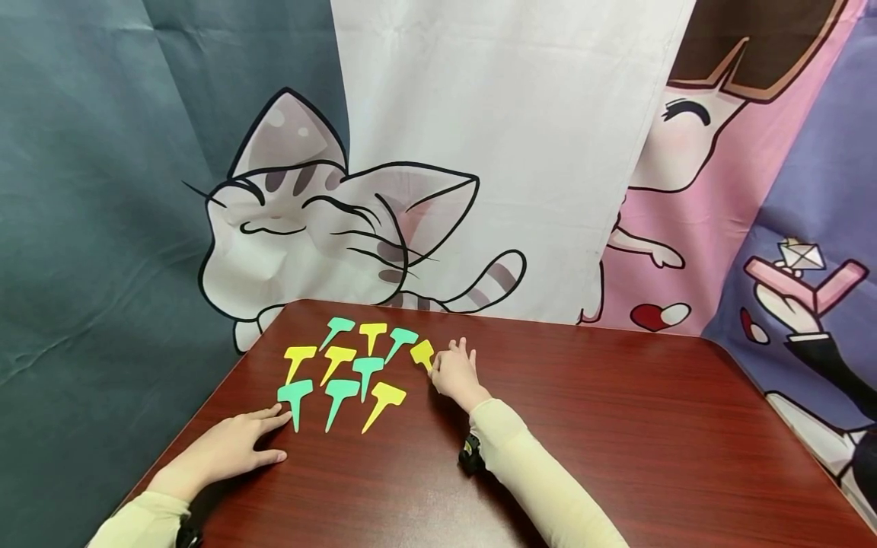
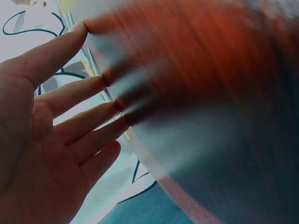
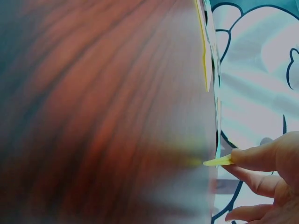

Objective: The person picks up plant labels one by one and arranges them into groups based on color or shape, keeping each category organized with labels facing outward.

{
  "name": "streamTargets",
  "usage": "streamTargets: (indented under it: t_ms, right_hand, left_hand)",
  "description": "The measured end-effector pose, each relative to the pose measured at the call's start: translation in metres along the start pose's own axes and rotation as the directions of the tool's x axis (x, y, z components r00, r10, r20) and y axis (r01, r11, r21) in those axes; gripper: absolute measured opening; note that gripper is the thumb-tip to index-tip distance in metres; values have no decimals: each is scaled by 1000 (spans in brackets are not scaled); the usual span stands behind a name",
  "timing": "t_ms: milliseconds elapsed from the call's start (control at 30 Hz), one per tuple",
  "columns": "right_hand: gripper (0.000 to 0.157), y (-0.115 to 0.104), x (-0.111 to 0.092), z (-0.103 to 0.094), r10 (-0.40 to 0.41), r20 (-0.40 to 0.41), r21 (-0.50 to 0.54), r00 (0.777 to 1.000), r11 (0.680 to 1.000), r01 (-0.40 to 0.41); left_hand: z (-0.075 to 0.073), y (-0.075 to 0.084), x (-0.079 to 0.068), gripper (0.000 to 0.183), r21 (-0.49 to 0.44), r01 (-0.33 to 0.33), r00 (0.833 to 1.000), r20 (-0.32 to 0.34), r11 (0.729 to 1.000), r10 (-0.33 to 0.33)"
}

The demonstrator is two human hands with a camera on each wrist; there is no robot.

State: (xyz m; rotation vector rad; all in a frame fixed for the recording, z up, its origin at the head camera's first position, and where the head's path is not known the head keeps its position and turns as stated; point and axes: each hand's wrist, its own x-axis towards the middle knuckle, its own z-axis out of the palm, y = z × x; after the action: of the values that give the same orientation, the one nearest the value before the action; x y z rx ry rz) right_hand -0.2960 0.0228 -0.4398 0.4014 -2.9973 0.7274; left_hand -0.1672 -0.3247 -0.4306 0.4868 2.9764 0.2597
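Note:
Between thumb and finger, my right hand (image 1: 457, 374) pinches the stem of a yellow T-shaped plant label (image 1: 422, 354), whose wide head points away from me. In the right wrist view the stem tip of this yellow label (image 3: 217, 161) pokes out from the pinch, low over the tabletop. My left hand (image 1: 222, 450) rests on the table with fingers spread, fingertips right beside the stem of a green plant label (image 1: 296, 392). More labels lie flat in rows between the hands, among them a green one (image 1: 340, 391) and a yellow one (image 1: 387, 395) in the front row.
The dark red wooden table (image 1: 617, 441) has rounded far corners. Behind it hangs a curtain (image 1: 534, 152) printed with a cartoon cat and a figure. Further back lie other labels, such as a green one (image 1: 337, 327) and a yellow one (image 1: 373, 332).

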Motion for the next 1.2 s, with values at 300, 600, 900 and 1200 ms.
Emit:
streamTargets:
  t_ms: [300,600,900,1200]
  right_hand:
    - [31,18,1,-7,39,-19,13,999,999,-38]
    - [24,39,2,-13,91,-41,49,995,995,-89]
    - [21,57,-2,-24,110,-52,74,993,992,-106]
    - [22,78,-6,-34,163,-53,81,985,984,-158]
  left_hand:
    - [0,1,-1,71,-3,1,1000,12,1000,-1]
    - [-1,1,0,69,-10,7,1000,8,1000,-7]
    - [-2,1,1,70,3,0,1000,6,1000,0]
    - [-2,1,1,71,10,-11,1000,7,1000,11]
